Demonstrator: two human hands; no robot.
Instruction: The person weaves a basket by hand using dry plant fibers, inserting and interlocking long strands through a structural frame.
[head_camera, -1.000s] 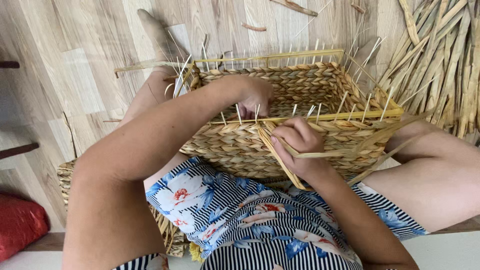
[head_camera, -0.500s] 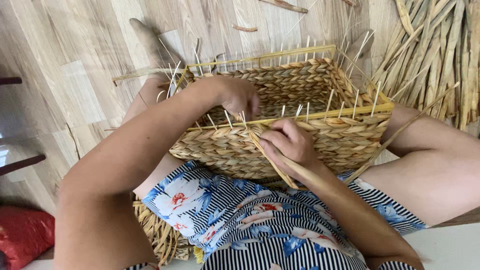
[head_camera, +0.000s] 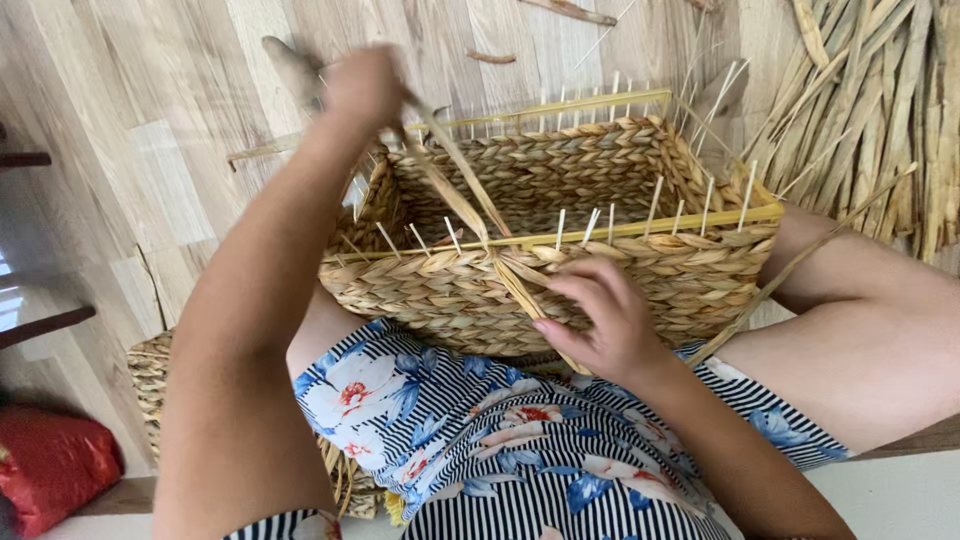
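Note:
A rectangular woven straw basket (head_camera: 640, 160) with a yellow wire rim and white upright spokes rests against my lap. My left hand (head_camera: 362, 88) is raised above the basket's far left corner, blurred, pulling a long flat straw strand (head_camera: 455, 178) up and away from the near rim. My right hand (head_camera: 600, 320) presses on the outside of the near wall just under the rim, fingers spread over the weave where the strand comes out. Another loose strand (head_camera: 800, 265) sticks out to the right past my knee.
A pile of dried straw leaves (head_camera: 870, 90) lies on the wooden floor at upper right. A second woven piece (head_camera: 150, 375) sits under my left side. A red bag (head_camera: 50, 465) is at lower left. A dark chair leg (head_camera: 45, 325) is at left.
My left hand has lifted from the near rim up and to the far left, drawing the strand taut. My right hand has stayed on the near wall.

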